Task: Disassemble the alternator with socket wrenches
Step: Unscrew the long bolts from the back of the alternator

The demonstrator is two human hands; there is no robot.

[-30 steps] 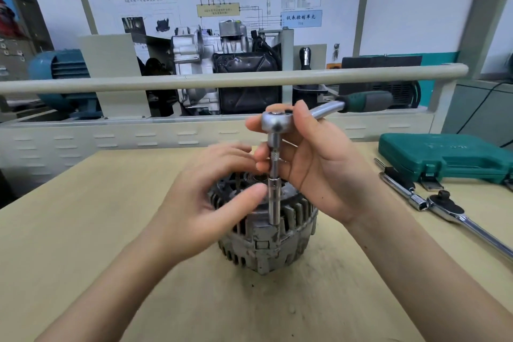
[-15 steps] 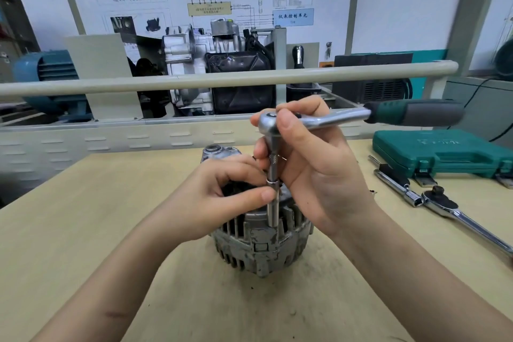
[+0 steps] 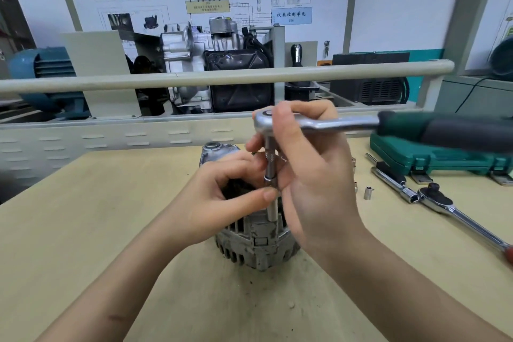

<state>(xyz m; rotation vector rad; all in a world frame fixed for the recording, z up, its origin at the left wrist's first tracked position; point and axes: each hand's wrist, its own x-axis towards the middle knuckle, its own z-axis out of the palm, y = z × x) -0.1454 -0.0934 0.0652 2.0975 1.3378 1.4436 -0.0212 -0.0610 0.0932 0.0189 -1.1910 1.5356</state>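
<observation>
Alternator (image 3: 255,241) upright on tan workbench (image 3: 83,230), both hands (image 3: 222,203) grasping socket wrench (image 3: 270,175), wall diagrams behind.

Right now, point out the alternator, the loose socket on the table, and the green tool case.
alternator (image 3: 258,244): head view, finned housing.
loose socket (image 3: 368,193): head view, its side wall.
green tool case (image 3: 433,159): head view, front edge.

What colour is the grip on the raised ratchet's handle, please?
Dark green and grey grip, head view.
</observation>
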